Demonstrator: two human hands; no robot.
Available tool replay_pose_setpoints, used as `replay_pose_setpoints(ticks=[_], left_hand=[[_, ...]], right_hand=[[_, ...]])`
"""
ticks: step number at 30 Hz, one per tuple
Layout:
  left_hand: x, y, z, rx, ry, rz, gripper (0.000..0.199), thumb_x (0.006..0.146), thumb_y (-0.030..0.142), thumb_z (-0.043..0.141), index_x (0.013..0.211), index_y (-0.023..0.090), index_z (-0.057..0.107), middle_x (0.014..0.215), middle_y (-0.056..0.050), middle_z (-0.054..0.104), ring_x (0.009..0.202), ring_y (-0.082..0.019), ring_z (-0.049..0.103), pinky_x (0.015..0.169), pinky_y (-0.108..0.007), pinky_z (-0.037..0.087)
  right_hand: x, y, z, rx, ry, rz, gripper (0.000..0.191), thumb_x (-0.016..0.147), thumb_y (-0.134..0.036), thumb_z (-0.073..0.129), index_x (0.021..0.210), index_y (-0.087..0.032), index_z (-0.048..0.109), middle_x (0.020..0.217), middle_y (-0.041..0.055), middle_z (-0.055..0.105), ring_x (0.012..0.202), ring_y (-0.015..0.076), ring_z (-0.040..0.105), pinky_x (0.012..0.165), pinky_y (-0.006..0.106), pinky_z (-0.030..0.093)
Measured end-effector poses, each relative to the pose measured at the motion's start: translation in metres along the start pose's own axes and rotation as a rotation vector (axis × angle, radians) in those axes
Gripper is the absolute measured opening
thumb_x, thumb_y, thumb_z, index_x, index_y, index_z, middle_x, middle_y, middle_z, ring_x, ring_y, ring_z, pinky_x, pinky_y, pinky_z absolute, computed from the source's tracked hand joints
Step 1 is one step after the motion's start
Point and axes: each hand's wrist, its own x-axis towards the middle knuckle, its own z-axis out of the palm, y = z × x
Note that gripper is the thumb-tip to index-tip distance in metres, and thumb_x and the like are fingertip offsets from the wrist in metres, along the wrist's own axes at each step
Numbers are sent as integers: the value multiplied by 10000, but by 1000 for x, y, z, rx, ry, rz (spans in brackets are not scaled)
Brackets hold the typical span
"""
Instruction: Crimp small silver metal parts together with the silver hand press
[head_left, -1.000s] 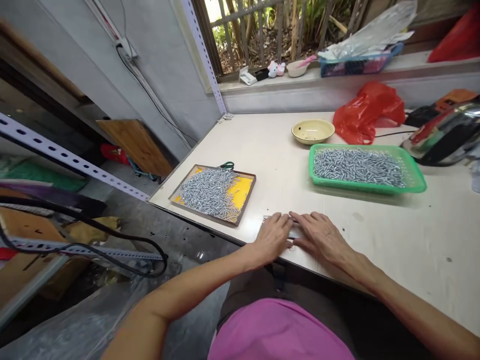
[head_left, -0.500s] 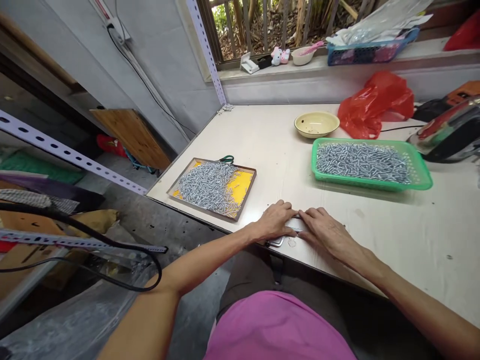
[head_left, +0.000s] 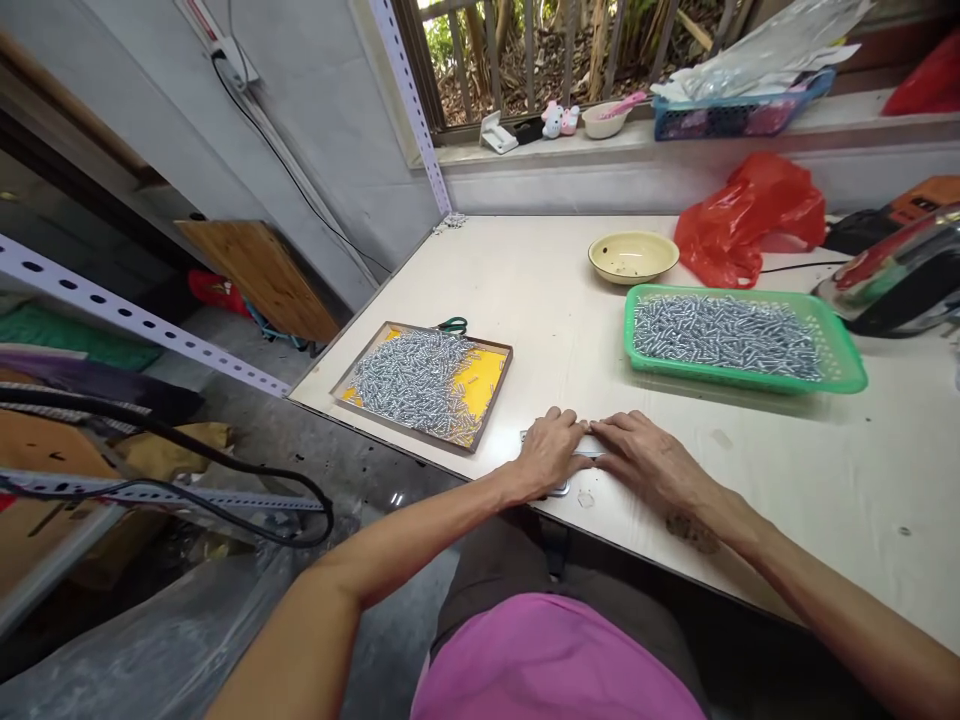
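1. Silvery metal showed between the fingertips at the lower centre of the frame: a flat piece (head_left: 589,448), low over the tabletop (head_left: 555,290) near its front edge, mostly covered.
2. The left grip (head_left: 553,452) was closed on it, thumb on the near side, fingers on the far side. The right grip (head_left: 652,460) pinched it likewise from the other side; how firmly either pressed, I could not tell.
3. The step in hand looked like steadying or aligning the piece. Any next shift seemed to call for even pressure and both thumbs moving together.
4. Left of centre, a shallow tray (head_left: 486,374) held a heap of small metal pins (head_left: 412,378) over a yellow base, green handles (head_left: 453,325) just beyond its far rim.
5. Towards the right, similar pins (head_left: 720,335) filled most of a green basket (head_left: 856,372), with a cream dish (head_left: 634,256) just behind.
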Motion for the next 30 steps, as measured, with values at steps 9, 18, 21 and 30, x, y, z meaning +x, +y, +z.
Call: replay_pose_setpoints(ticks=[9, 18, 21, 30], left_hand=[[-17, -82, -35, -32, 378, -241, 209, 912, 252, 529, 1049, 169, 663, 1038, -97, 618, 993, -225, 516, 873, -359, 437], [-10, -156, -47, 196, 220, -496, 275, 923, 218, 458, 788, 118, 676, 887, -127, 589, 918, -254, 481, 721, -338, 395], [-12, -150, -43, 244, 222, -471, 316, 943, 220, 409, 812, 131, 682, 910, -121, 590, 923, -247, 473, 749, -346, 389], [-15, -150, -33, 292, 148, -391, 268, 910, 145, 433, 813, 131, 683, 901, -121, 607, 923, -238, 488, 761, -344, 401]], right_hand=[[-26, -17, 5, -44, 116, 65, 422, 935, -354, 491, 1327, -200, 493, 1417, 129, 460, 1386, 293, 316, 1078, 473, 388], [-26, -37, 35, -23, 175, 87, 362, 946, -297, 478, 1286, -199, 556, 1339, 122, 546, 1351, 287, 382, 1056, 492, 409], [-28, -36, 41, -15, 190, 92, 366, 947, -310, 482, 1293, -214, 551, 1338, 110, 551, 1346, 274, 392, 1070, 491, 394], [-25, -35, 50, -9, 244, 102, 326, 953, -312, 458, 1229, -208, 597, 1289, 124, 576, 1288, 283, 463, 1053, 506, 399]])
